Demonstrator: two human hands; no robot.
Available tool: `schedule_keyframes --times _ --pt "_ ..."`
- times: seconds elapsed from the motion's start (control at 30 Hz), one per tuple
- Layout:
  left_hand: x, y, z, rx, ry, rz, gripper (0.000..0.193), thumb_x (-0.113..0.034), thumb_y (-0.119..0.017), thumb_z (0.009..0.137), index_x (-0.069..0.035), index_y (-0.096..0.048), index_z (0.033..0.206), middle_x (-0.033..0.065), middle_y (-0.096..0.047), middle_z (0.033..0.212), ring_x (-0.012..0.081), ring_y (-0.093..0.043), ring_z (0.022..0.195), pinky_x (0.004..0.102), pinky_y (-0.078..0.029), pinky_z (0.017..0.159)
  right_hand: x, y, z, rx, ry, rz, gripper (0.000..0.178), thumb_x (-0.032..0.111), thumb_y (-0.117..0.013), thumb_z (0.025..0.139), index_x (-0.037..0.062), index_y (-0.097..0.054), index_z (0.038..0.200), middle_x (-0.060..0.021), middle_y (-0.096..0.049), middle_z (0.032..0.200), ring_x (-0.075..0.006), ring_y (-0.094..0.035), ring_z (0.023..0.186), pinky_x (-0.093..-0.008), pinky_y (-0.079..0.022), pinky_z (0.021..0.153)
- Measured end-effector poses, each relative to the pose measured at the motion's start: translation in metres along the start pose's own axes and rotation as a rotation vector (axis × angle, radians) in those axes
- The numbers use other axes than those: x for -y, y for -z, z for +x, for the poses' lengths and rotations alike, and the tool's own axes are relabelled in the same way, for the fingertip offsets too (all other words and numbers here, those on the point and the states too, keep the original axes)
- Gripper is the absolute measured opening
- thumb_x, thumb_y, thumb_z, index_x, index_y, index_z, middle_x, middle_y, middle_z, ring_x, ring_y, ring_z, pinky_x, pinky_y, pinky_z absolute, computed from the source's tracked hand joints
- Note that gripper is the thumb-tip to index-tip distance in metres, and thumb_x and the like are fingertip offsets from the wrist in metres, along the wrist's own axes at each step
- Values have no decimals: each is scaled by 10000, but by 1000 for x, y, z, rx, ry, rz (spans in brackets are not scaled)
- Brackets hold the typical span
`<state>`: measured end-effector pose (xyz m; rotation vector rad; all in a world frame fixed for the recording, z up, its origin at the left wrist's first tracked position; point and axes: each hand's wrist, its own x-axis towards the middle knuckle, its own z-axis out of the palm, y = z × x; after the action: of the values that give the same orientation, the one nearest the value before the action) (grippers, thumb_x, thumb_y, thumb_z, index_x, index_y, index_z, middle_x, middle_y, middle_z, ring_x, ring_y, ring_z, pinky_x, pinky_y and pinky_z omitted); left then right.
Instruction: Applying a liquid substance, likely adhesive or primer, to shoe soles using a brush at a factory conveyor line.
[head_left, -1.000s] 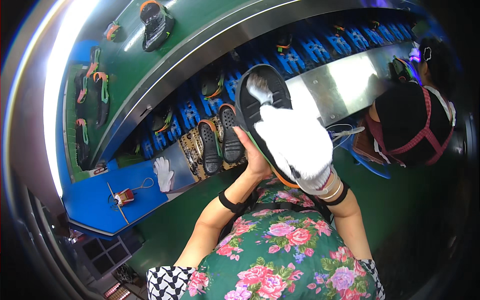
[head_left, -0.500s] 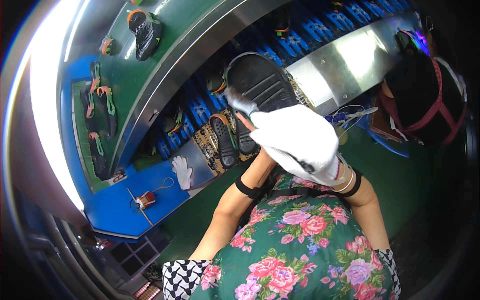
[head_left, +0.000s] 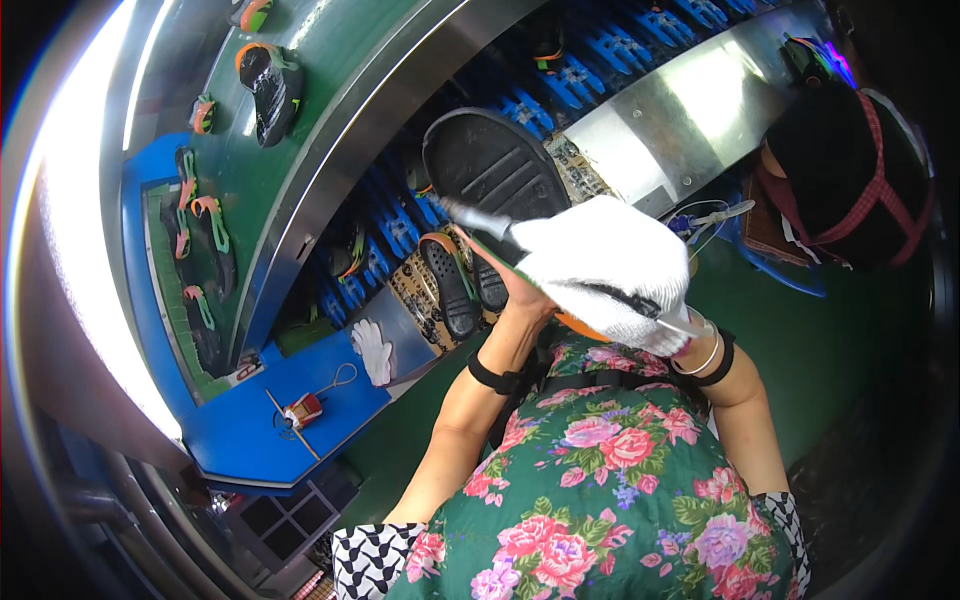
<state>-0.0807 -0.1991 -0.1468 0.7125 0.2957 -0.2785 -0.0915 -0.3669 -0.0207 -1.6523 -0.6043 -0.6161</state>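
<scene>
My bare left hand (head_left: pixel 525 297) is closed round a shoe (head_left: pixel 490 248) with a coral-orange and green edge, mostly hidden under my other hand. My right hand, in a white knitted glove (head_left: pixel 610 260), is closed on a thin brush (head_left: pixel 485 218), its tip over the held shoe's edge. A dark strip crosses the back of the glove. Just beyond both hands is a large black ridged sole (head_left: pixel 490 165); what it rests on is hidden. Left of my hands, a black clog with holes and an orange-green rim (head_left: pixel 450 285) lies on a stained cardboard strip.
A conveyor (head_left: pixel 330 80) carries several shoes at the left. Blue racks (head_left: pixel 610 50) run behind the metal ledge (head_left: pixel 690 110). White gloves (head_left: pixel 372 352) and a red object with a stick (head_left: pixel 303 410) lie by the blue tabletop (head_left: pixel 240 435). At the right sits another person (head_left: pixel 840 180).
The brush has moved slightly left and down, and its tip shows more sharply. My gloved hand has turned a little, and the view has shifted slightly.
</scene>
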Motion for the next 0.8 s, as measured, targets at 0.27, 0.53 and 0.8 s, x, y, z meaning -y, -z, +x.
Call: schedule_keyframes --times 0.27,0.53,0.8 --pt "-10 5 2 50 28 50 1098 -951 -263 845 -82 -454 1490 115 -582 1380 282 -590 1222 446 -458 1087 4 -1 -1 107 -17 77 278 31 -777 804 60 -792 1080 -126 -769 1080 -267 -734 948 -385 -574 868" --pt "-19 -1 8 545 178 -9 927 -807 -463 818 26 -596 1205 150 -665 1090 277 -653 1016 402 -531 947 2 -7 -18 183 9 -13 298 34 -734 858 100 -781 1144 -101 -757 1139 -268 -729 987 -401 -560 959" --pt "-30 -18 1 590 163 -75 1315 -1103 -238 623 37 -604 1166 190 -670 995 290 -662 968 410 -551 851 -2 -4 -26 144 -4 0 306 11 -789 808 83 -787 1105 -105 -769 1113 -258 -738 940 -378 -588 860"
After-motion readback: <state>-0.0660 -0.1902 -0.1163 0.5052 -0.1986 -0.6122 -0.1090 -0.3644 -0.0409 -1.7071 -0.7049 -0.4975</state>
